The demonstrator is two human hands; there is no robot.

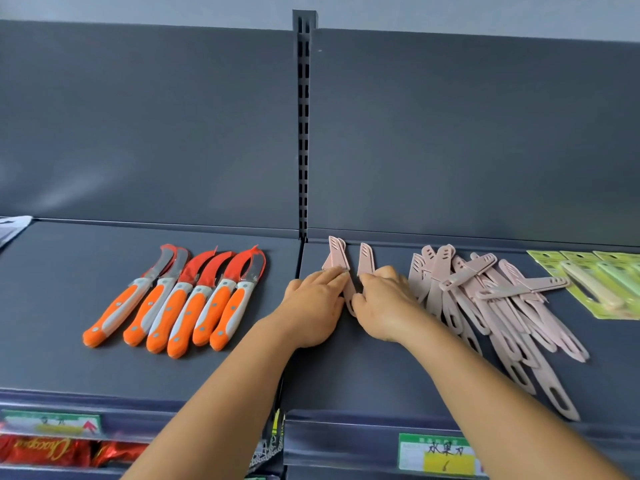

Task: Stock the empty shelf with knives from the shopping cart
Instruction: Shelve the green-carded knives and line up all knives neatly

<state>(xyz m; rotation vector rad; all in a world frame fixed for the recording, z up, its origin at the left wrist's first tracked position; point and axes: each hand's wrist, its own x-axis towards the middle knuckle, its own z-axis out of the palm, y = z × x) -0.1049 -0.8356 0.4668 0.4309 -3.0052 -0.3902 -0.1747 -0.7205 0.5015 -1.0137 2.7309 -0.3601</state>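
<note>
On the dark grey shelf (346,368), a few pink sheathed knives (336,252) lie just right of the centre seam, tips pointing to the back panel. My left hand (313,308) rests flat on the shelf, its straight fingers touching the leftmost pink knives. My right hand (382,303) lies beside it with fingers curled round another pink knife (365,258), whose handle is hidden under the hand. A loose pile of several pink knives (485,299) lies to the right.
Several orange-handled curved knives (180,299) lie in a row on the left shelf section. Green carded knife packs (595,282) sit at the far right. A slotted upright (303,126) splits the back panel. Price labels (434,455) line the front edge; red packets (52,452) lie below.
</note>
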